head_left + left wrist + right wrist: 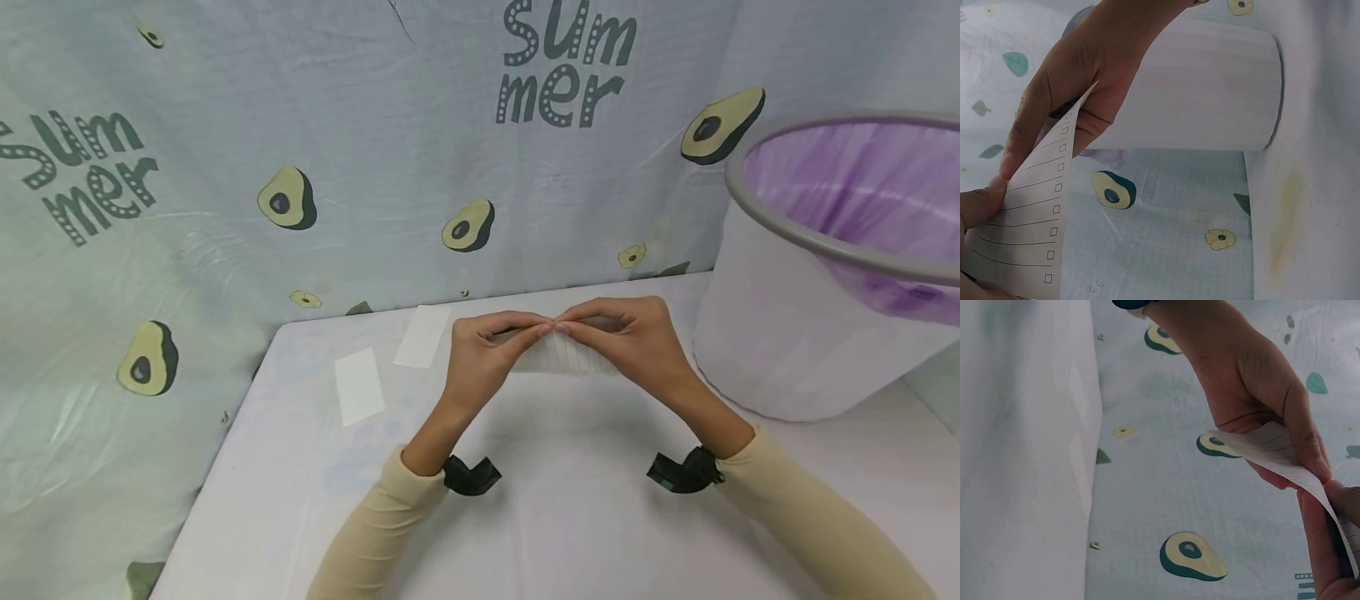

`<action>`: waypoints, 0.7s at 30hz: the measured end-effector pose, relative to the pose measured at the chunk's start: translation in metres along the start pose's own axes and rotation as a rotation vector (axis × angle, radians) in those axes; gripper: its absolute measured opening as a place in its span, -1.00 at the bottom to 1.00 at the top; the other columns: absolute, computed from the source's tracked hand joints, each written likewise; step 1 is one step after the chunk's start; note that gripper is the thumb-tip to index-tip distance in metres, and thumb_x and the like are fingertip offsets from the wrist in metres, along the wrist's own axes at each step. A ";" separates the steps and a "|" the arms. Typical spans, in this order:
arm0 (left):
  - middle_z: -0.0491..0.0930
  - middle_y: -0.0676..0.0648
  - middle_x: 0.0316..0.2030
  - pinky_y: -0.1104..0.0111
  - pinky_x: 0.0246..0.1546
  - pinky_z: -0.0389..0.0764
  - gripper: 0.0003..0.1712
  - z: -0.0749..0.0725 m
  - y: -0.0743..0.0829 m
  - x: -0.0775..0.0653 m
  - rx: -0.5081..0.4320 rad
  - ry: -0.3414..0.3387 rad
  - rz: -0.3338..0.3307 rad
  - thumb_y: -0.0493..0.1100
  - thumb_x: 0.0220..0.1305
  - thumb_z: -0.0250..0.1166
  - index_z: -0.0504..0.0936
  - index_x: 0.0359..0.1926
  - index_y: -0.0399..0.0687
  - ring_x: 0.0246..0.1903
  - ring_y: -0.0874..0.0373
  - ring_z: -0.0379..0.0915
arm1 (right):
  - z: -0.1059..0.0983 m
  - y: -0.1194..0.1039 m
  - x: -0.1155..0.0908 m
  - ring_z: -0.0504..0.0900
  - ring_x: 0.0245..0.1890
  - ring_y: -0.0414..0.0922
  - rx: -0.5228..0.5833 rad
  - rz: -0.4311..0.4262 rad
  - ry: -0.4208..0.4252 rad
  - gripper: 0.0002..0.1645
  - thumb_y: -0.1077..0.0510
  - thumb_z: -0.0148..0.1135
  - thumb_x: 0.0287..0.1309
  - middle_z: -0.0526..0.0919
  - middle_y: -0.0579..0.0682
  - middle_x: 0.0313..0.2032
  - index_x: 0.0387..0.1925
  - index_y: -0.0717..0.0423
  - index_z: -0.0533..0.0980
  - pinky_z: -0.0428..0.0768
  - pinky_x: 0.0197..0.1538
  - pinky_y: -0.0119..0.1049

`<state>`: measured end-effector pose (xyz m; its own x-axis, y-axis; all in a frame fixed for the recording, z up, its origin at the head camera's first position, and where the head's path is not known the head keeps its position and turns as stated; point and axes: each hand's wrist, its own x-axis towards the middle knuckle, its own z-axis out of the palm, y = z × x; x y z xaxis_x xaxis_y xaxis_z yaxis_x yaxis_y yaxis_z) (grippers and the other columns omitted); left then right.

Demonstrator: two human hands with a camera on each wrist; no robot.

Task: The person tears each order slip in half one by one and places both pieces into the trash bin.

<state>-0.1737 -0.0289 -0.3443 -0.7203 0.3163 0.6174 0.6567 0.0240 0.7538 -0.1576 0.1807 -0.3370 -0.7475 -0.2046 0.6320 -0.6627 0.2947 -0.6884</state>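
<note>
Both hands hold one sheet of checklist paper point(567, 357) above the far part of the table. My left hand point(482, 352) pinches its upper edge between thumb and fingers. Close against it, my right hand point(639, 337) pinches the same edge, so the fingertips of both meet near the middle. Printed lines with small square boxes run down the paper point(1038, 212) in the left wrist view. From the right wrist side, the sheet point(1282, 456) appears bent, its edge curving between the two hands.
Two white paper slips, a nearer one point(360, 386) and a farther one point(422, 337), lie on the white table point(570, 517) left of the hands. A large white bin point(795, 333) with a purple liner stands at the right. An avocado-print sheet point(375, 150) hangs behind.
</note>
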 end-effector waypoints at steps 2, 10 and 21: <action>0.79 -0.14 -0.25 0.22 -0.11 0.72 -0.88 0.001 0.000 0.001 -0.010 0.004 -0.002 -0.31 0.27 0.43 0.81 -0.20 -0.28 -0.19 0.12 0.75 | -0.001 0.000 0.000 0.79 -0.34 -0.26 -0.001 -0.009 0.006 -0.83 0.39 0.48 0.09 0.81 -0.02 -0.32 -0.25 0.16 0.78 0.70 -0.22 -0.46; 0.79 -0.17 -0.27 0.22 -0.11 0.72 -0.88 0.008 -0.003 0.005 -0.031 0.028 -0.001 -0.33 0.27 0.42 0.80 -0.20 -0.31 -0.20 0.10 0.75 | -0.003 0.001 0.000 0.78 -0.30 -0.28 -0.016 -0.033 0.033 -0.81 0.43 0.46 0.08 0.81 0.02 -0.30 -0.24 0.22 0.77 0.69 -0.20 -0.47; 0.78 -0.19 -0.26 0.22 -0.11 0.72 -0.88 0.019 -0.007 0.008 -0.056 0.025 -0.002 -0.34 0.26 0.43 0.79 -0.20 -0.33 -0.19 0.11 0.75 | -0.010 0.006 -0.005 0.77 -0.30 -0.33 -0.012 0.011 0.045 -0.81 0.42 0.45 0.10 0.81 0.01 -0.30 -0.24 0.19 0.77 0.69 -0.20 -0.48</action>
<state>-0.1803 -0.0083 -0.3490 -0.7274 0.2921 0.6210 0.6424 -0.0284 0.7658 -0.1577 0.1930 -0.3404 -0.7519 -0.1590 0.6399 -0.6536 0.3077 -0.6915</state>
